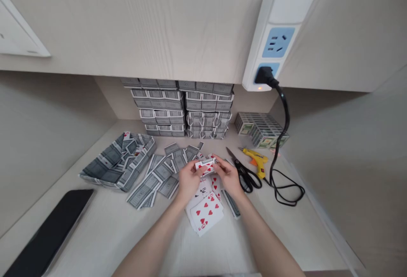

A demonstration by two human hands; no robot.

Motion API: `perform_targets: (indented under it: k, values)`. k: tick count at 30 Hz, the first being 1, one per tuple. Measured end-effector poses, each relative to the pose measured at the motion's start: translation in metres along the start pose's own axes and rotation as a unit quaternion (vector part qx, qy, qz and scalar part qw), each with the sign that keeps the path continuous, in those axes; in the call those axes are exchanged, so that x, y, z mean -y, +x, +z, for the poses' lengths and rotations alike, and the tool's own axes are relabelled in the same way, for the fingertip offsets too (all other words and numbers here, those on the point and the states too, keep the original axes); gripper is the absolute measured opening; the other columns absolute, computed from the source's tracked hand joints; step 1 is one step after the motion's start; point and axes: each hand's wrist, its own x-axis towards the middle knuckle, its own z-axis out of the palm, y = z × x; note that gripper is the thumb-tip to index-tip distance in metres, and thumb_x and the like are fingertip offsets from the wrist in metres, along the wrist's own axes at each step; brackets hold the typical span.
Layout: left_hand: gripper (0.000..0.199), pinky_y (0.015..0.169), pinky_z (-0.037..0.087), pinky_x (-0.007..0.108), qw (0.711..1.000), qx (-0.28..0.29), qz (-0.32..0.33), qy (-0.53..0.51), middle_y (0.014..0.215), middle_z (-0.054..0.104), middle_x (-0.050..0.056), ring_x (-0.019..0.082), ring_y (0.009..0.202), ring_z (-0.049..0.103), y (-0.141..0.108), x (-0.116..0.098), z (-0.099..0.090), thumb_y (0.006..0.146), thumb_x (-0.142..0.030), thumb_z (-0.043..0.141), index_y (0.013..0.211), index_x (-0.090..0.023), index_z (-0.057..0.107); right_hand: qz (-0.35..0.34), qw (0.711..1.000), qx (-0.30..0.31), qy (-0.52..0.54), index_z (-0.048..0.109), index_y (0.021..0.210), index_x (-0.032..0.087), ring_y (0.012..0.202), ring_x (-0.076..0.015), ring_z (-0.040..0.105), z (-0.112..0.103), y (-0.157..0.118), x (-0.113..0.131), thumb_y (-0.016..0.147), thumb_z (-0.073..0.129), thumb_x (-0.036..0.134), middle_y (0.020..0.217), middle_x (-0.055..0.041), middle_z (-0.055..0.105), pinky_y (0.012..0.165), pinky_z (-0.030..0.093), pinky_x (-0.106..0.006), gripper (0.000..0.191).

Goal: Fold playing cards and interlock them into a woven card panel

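Between my two hands is a playing card (206,166) with red hearts, its far edge bent up. My left hand (190,180) grips its left end, thumb on the face. My right hand (228,175) pinches the right end. Just below lie loose face-up cards, the top one a nine of hearts (207,214). Left of my hands, several folded cards with grey backs (146,188) are spread over the desk. A narrow folded strip of card (231,204) rests by my right wrist.
Black-handled scissors (244,174) and a yellow glue gun (258,162) lie to the right, its black cable (288,116) rising to a power strip (273,44). A card-built box (117,162) and a black slab (51,230) are left. Stacked card boxes (184,107) stand behind.
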Motion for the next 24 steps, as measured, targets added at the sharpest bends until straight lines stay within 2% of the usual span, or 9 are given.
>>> perform_targets:
  k: [4, 7, 11, 15, 19, 24]
  values:
    - [0.022, 0.059, 0.045, 0.024, 1.0, -0.017, 0.002, -0.026, 0.067, 0.066, 0.002, 0.014, 0.061, 0.059, 0.001, 0.0, 0.0, 0.062, -0.028, 0.067, 0.079, -0.014, 0.062, 0.006, 0.999, -0.015, 0.042, 0.057, 0.085, 0.02, 0.045, -0.0084, 0.047, 0.003, -0.002, 0.003, 0.069, 0.063, 0.034, 0.055, 0.0057, 0.052, 0.044, 0.038, -0.02, 0.022]
    - [0.02, 0.058, 0.045, 0.025, 1.0, -0.014, 0.008, -0.009, 0.067, 0.066, 0.003, 0.014, 0.06, 0.059, 0.002, 0.002, -0.003, 0.061, -0.029, 0.068, 0.073, -0.014, 0.062, 0.037, 0.998, 0.015, 0.055, 0.055, 0.087, 0.02, 0.033, -0.0063, 0.038, 0.007, -0.004, 0.005, 0.071, 0.061, 0.036, 0.045, 0.0098, 0.043, 0.033, 0.03, -0.018, 0.023]
    - [0.024, 0.058, 0.046, 0.024, 1.0, -0.003, 0.008, -0.025, 0.069, 0.065, 0.002, 0.014, 0.062, 0.059, 0.001, -0.002, -0.004, 0.064, -0.034, 0.066, 0.076, -0.014, 0.062, 0.07, 0.995, 0.033, 0.07, 0.056, 0.091, 0.016, 0.03, -0.0068, 0.038, 0.008, -0.006, 0.009, 0.071, 0.061, 0.037, 0.04, 0.0089, 0.047, 0.032, 0.033, -0.019, 0.03]
    - [0.029, 0.054, 0.047, 0.024, 0.998, 0.017, -0.008, -0.057, 0.07, 0.062, 0.002, 0.015, 0.064, 0.057, -0.003, -0.007, -0.005, 0.073, -0.043, 0.055, 0.08, -0.015, 0.06, 0.1, 0.985, 0.003, 0.139, 0.054, 0.088, 0.015, 0.03, -0.0074, 0.042, 0.007, -0.005, 0.01, 0.067, 0.065, 0.038, 0.042, 0.0066, 0.052, 0.031, 0.035, -0.019, 0.033]
    - [0.027, 0.059, 0.048, 0.025, 0.998, 0.051, 0.018, -0.027, 0.077, 0.062, 0.002, 0.016, 0.069, 0.058, -0.004, 0.0, -0.005, 0.072, -0.039, 0.058, 0.089, -0.017, 0.059, 0.116, 0.972, -0.008, 0.202, 0.05, 0.082, 0.018, 0.033, -0.0081, 0.046, 0.007, -0.003, 0.01, 0.065, 0.068, 0.037, 0.043, 0.0062, 0.054, 0.034, 0.038, -0.019, 0.031]
    - [0.023, 0.064, 0.044, 0.025, 0.996, 0.005, 0.067, 0.053, 0.079, 0.062, 0.002, 0.014, 0.068, 0.056, -0.002, 0.005, -0.005, 0.079, -0.032, 0.049, 0.095, -0.018, 0.057, 0.128, 0.972, 0.039, 0.194, 0.043, 0.073, 0.021, 0.028, -0.008, 0.042, 0.011, -0.008, 0.009, 0.067, 0.066, 0.038, 0.041, 0.0077, 0.053, 0.028, 0.032, -0.018, 0.03]
